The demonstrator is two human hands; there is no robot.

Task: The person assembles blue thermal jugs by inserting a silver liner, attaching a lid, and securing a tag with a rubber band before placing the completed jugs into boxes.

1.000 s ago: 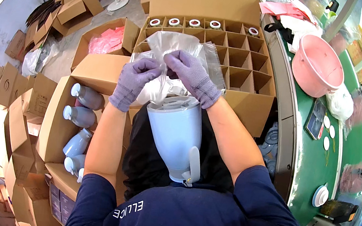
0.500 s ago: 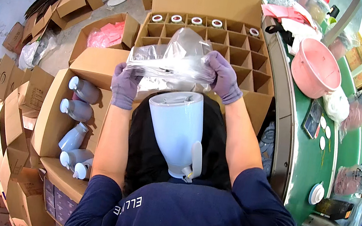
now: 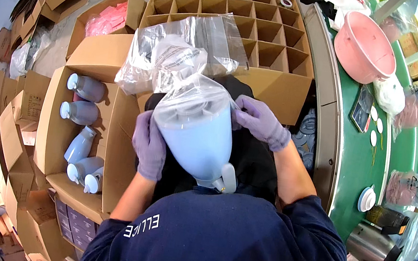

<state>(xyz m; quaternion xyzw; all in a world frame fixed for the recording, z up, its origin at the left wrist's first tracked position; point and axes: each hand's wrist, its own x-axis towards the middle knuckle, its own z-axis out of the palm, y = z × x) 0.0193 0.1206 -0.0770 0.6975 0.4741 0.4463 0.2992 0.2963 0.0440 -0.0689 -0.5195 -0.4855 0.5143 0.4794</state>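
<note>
A light blue jug (image 3: 198, 150) with a pale handle rests in my lap, its wide end pointing away from me. Over that wide end sits a clear plastic bag (image 3: 190, 109), its loose part spreading forward over the carton. On the jug's left side, my left hand (image 3: 150, 146), in a purple-grey glove, is closed at the bag's rim, its fingertips partly hidden. My right hand (image 3: 261, 122), gloved alike, pinches the bag's edge to the right of the jug.
Ahead stands a divided carton (image 3: 275, 86) with several white-topped items in its far row. An open box (image 3: 118, 144) at left holds several blue jugs (image 3: 79, 149). Along the right runs a green bench (image 3: 354, 168) bearing a pink basin (image 3: 364, 48), a phone (image 3: 362, 107) and a steel jug (image 3: 372, 247).
The bag, earlier stretched between both hands beyond the jug, has come toward me over the jug's wide end. Both hands have moved nearer, to either side of it.
</note>
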